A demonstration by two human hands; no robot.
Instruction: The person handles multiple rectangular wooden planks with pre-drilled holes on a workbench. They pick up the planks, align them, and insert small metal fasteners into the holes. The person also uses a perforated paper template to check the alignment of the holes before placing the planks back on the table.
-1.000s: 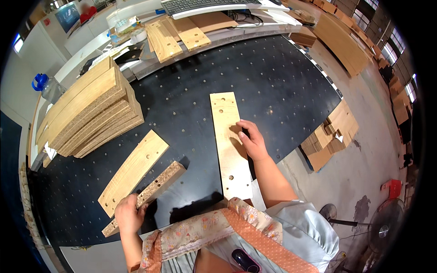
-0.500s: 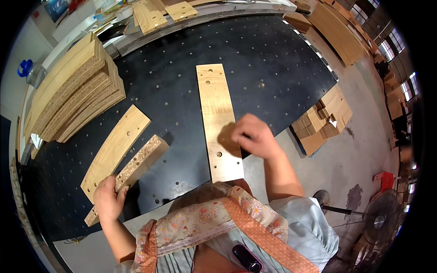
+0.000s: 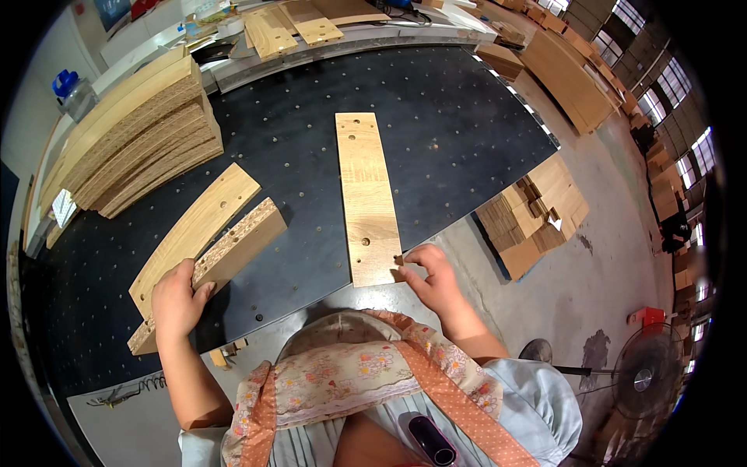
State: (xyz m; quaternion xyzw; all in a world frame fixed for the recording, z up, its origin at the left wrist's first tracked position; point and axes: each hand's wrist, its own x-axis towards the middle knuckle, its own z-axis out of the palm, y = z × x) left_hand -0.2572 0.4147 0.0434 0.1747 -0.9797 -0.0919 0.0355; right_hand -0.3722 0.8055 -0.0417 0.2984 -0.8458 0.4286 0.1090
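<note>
A long light wooden board (image 3: 366,194) with drilled holes lies flat on the black perforated workbench (image 3: 311,140). My right hand (image 3: 430,276) is at its near right corner, fingertips pinched on a small wooden dowel (image 3: 398,260) against the board's edge. My left hand (image 3: 177,300) grips the near end of a chipboard panel (image 3: 220,261) standing on its edge, raw side up. A second wooden board (image 3: 194,229) lies flat just left of that panel.
A tall stack of boards (image 3: 132,132) fills the bench's left side. More boards (image 3: 292,23) lie on the far bench. Small wooden blocks are piled on the floor (image 3: 533,214) to the right. A fan (image 3: 642,377) stands at lower right.
My right hand has slid from the middle of the long board down to its near right corner. The left hand stays on the chipboard panel. The head view has shifted closer.
</note>
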